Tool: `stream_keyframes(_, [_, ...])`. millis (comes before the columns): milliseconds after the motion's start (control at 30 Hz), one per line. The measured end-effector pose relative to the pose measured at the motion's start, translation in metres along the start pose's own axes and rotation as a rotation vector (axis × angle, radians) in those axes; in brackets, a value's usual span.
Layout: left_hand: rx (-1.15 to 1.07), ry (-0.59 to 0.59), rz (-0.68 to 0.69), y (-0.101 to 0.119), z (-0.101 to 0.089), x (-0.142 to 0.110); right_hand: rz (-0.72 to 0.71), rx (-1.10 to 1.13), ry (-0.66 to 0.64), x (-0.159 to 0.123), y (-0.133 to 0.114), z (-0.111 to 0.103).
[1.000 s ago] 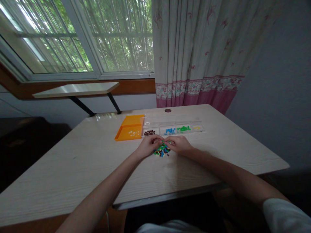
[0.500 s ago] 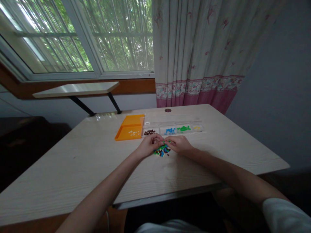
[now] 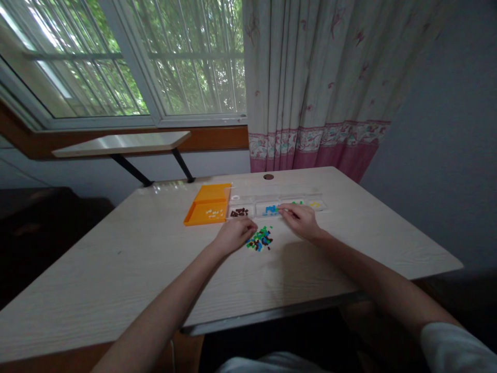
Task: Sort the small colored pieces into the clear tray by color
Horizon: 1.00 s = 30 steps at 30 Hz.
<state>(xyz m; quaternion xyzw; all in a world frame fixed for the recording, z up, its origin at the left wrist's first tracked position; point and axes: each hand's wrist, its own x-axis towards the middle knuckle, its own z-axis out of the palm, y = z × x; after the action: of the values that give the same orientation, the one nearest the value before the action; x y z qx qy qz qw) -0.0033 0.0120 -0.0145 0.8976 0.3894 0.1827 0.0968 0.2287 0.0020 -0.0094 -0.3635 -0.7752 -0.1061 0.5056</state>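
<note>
A mixed pile of small green, blue, brown and yellow plastic pieces [image 3: 260, 239] lies on the table. At its left edge my left hand [image 3: 235, 233] rests with its fingers curled closed; what they hold, if anything, is hidden. My right hand [image 3: 301, 218] is pinched over the clear boxes, a small green piece [image 3: 277, 208] at its fingertips, close to the blue pieces [image 3: 271, 210]. Green pieces [image 3: 297, 202] in the box beyond are partly covered by this hand. Brown pieces [image 3: 239, 212] fill another clear compartment, and yellow ones [image 3: 314, 204] lie in the rightmost.
An orange box [image 3: 189, 217] with its lid open stands left of the clear boxes, with several pale pieces [image 3: 214, 213] inside. A round cable hole [image 3: 268, 177] is near the table's back edge. A raised shelf [image 3: 128, 143] stands at the back left, below the window.
My right hand has moved away from the pile, up and right to the clear boxes. My hands have come apart; the left has shifted slightly left, leaving more of the pile visible.
</note>
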Motion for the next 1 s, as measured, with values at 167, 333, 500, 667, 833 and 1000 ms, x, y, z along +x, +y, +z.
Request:
stream_keyframes(167, [0.037,-0.025,-0.009,0.002,-0.001,0.0,0.051,-0.018,-0.067,-0.002,0.001,0.002])
stream_keyframes(333, [0.047,-0.013,-0.008,0.001,-0.001,0.0,0.14,-0.041,-0.201,-0.001,0.0,-0.002])
stream_keyframes(500, [0.055,-0.021,-0.015,0.0,0.0,0.0,0.153,-0.064,-0.306,0.004,0.012,-0.008])
stream_keyframes(667, [0.072,-0.029,-0.017,0.0,-0.001,-0.001,0.3,-0.294,-0.499,0.004,0.039,-0.012])
stream_keyframes(833, [0.064,-0.034,0.001,-0.001,-0.001,-0.001,0.416,-0.42,-0.593,0.002,0.054,-0.013])
stream_keyframes(1000, [-0.003,-0.063,0.044,-0.004,0.0,-0.001,0.363,-0.285,-0.593,0.004,0.038,-0.012])
